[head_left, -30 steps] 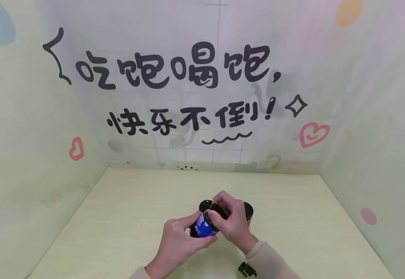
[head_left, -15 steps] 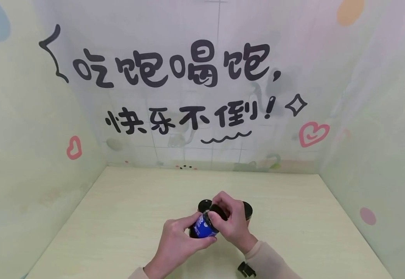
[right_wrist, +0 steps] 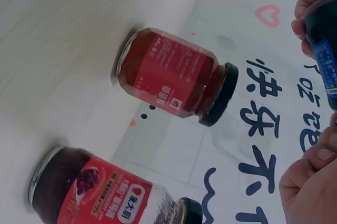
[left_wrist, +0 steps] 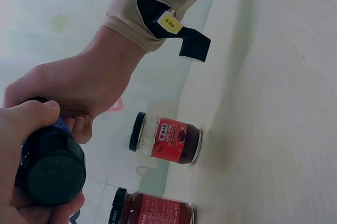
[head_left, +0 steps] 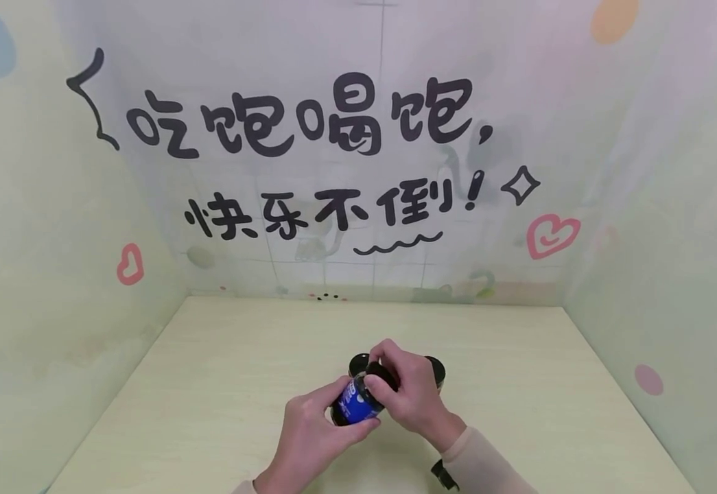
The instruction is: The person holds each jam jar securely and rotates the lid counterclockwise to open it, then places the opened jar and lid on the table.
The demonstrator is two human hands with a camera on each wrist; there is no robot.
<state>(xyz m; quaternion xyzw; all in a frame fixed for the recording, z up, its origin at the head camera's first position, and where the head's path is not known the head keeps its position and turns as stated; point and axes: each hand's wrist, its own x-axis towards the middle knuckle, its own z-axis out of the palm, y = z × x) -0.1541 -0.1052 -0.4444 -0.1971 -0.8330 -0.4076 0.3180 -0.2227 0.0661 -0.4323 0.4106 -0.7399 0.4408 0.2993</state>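
Note:
A dark glass jar with a blue label (head_left: 357, 403) is held tilted above the table, its top leaning to the right. My left hand (head_left: 315, 427) grips the jar body, thumb on the near side and fingers on the far side. With thumb and curled fingers, my right hand (head_left: 412, 387) grips the black lid (head_left: 383, 376) at the jar's top. The jar's round base (left_wrist: 55, 176) faces the left wrist camera. In the right wrist view the blue label (right_wrist: 327, 63) shows between both hands.
Behind the hands, two jars with red labels stand on the pale table (head_left: 222, 384): one of red jam (right_wrist: 168, 74) and one with dark purple contents (right_wrist: 97, 190), both with black lids. A printed cloth wall (head_left: 309, 274) closes the back. A black wrist camera (head_left: 444, 475) sits at the right sleeve.
The right wrist has shifted slightly to the right while its fingers stay on the lid. The left hand keeps its grip on the jar. The head view has shifted a little.

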